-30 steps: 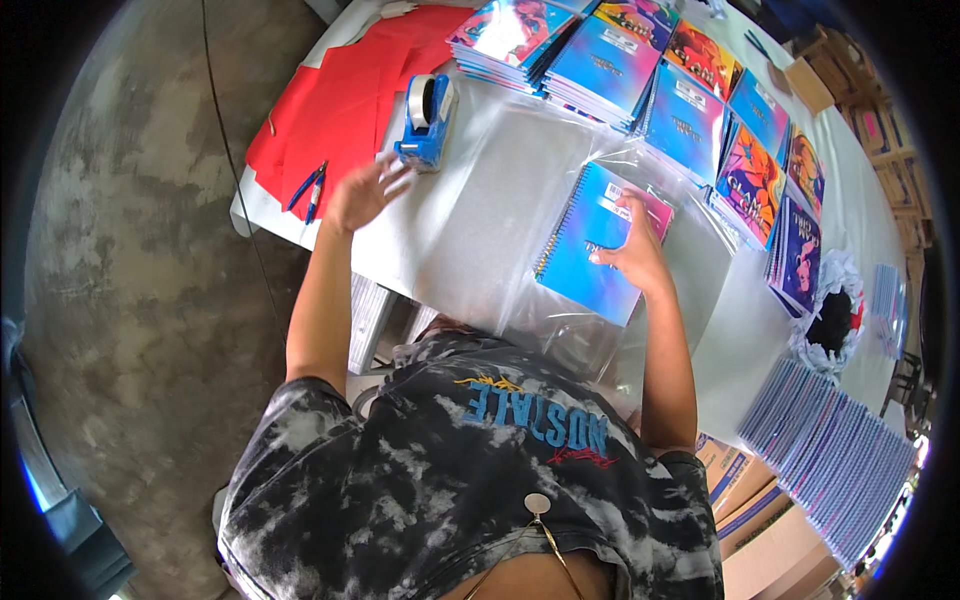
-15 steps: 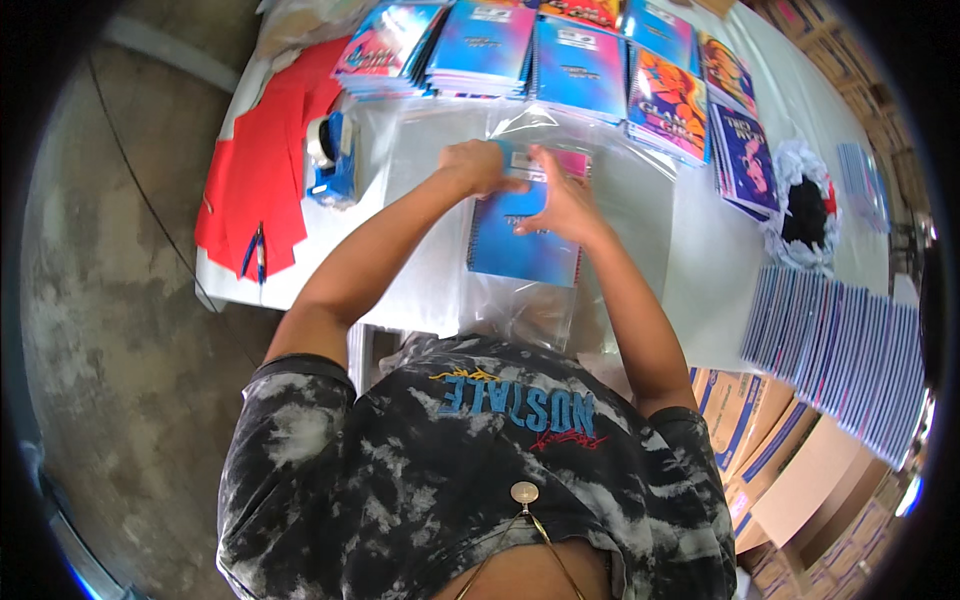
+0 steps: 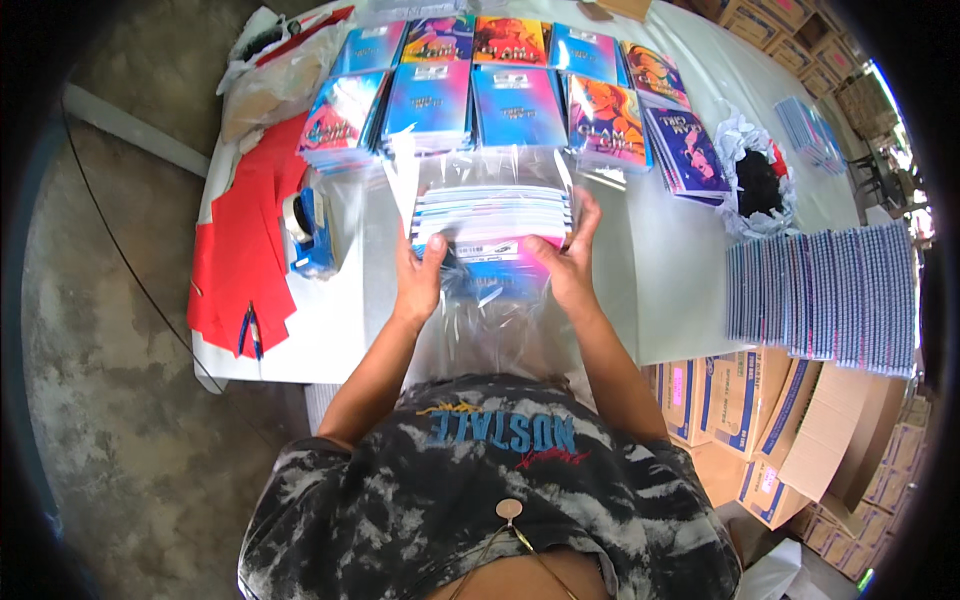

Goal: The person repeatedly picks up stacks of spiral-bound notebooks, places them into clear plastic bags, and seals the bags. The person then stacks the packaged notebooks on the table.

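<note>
A stack of notebooks with blue and pink covers sits inside a clear plastic bag in front of me. It is tilted so that its page edges show above the top cover. My left hand grips the left side through the plastic, thumb pressed on the front. On the opposite side my right hand clasps the stack, its thumb on the cover and its fingers round the side. Loose plastic trails from the stack toward my shirt.
Piles of colourful notebooks line the far side of the table. To the left are a blue tape dispenser, red sheets and pens. A long row of spiral notebooks stands right, above cardboard boxes. A crumpled white bag sits nearby.
The bagged notebooks lay flat under both hands before; now they are tilted with their edges showing. My hands have moved apart to grip the two sides. The view has shifted.
</note>
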Available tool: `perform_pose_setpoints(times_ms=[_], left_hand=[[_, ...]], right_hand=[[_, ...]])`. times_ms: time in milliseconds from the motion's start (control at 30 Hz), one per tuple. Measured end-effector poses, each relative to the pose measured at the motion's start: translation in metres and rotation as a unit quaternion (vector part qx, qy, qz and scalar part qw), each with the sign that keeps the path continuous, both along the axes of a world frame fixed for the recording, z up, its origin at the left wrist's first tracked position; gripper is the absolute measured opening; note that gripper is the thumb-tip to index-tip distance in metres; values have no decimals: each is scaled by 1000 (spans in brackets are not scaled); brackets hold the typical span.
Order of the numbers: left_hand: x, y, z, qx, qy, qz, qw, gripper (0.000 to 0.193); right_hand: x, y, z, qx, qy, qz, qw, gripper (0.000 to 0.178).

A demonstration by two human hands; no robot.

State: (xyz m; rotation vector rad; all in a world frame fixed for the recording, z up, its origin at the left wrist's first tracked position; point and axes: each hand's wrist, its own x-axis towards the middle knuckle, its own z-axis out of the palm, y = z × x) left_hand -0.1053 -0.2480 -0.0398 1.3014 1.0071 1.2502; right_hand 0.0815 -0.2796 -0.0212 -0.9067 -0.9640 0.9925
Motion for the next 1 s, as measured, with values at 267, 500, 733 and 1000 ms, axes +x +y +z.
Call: perform_pose_setpoints(times_ms=[267,500,733,1000], left_hand=[[10,7,5,187,135,132,964,41],[34,-18,27,315,431,150,832,28],[34,-13,55,151,182,-27,971,54],[7,111,109,172,336,-271,886,31]], right_hand=[[-15,26,-3,-3,-123,-180,976,54],[-9,28,-8,4,-367,-247,897,57],[-32,-6,4,100,-629,-142,757,53],[-32,1,12,126,-601,-149,775,33]])
